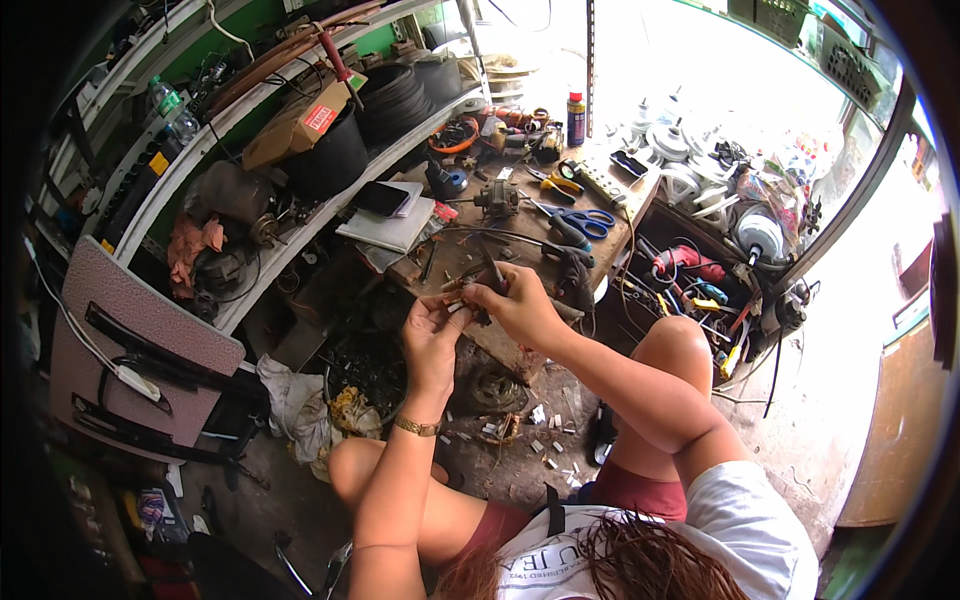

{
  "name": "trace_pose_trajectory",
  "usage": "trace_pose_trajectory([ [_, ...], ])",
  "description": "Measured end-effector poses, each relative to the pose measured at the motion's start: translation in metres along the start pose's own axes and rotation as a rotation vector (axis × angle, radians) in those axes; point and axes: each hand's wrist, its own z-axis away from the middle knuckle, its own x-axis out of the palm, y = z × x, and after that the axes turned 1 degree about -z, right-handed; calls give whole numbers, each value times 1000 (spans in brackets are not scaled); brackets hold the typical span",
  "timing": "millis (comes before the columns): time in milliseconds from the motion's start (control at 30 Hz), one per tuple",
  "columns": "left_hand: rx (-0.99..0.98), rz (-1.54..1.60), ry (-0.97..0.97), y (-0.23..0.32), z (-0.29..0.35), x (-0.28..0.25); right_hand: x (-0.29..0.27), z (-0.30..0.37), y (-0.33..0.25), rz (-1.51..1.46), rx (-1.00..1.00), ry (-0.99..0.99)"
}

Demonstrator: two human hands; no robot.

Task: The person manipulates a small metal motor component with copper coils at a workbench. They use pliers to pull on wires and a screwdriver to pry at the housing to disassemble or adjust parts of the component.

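Note:
Close together over the near edge of the wooden workbench (425, 272), both my hands are closed on a small brownish piece (455, 298) whose kind I cannot make out. My left hand (432, 342) pinches it from the left, with a short pale bit at the fingertips. From the other side, the fingers of my right hand (522, 308) press in and cover much of it. A dark, narrow, pointed piece (491, 270) sticks up beside the right fingers; whether they grip it is unclear. Beyond the hands sits a small motor (497, 199) with a shaft.
Blue-handled scissors (590, 222), yellow pliers (556, 186) and a power strip (604, 188) lie on the bench. A tool-filled bin (690, 300) stands to the right. At left are a loaded metal shelf (285, 262) and a phone (382, 199). Small white pieces (537, 447) litter the floor.

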Motion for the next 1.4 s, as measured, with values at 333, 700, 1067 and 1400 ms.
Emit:
trace_pose_trajectory([
  [333,-210,187,45,-2,-3,-7,-1,-1,-2,-549,472,-31],
  [700,-325,391,392,-6,-5,-31,12,36,-6,400,-102,-182],
  [1067,-296,340,398,0,-4,-27,17,34,2,678,-284,-110],
  [1400,-309,334,407,-1,-1,-24,17,34,-2,719,-302,-122],
])
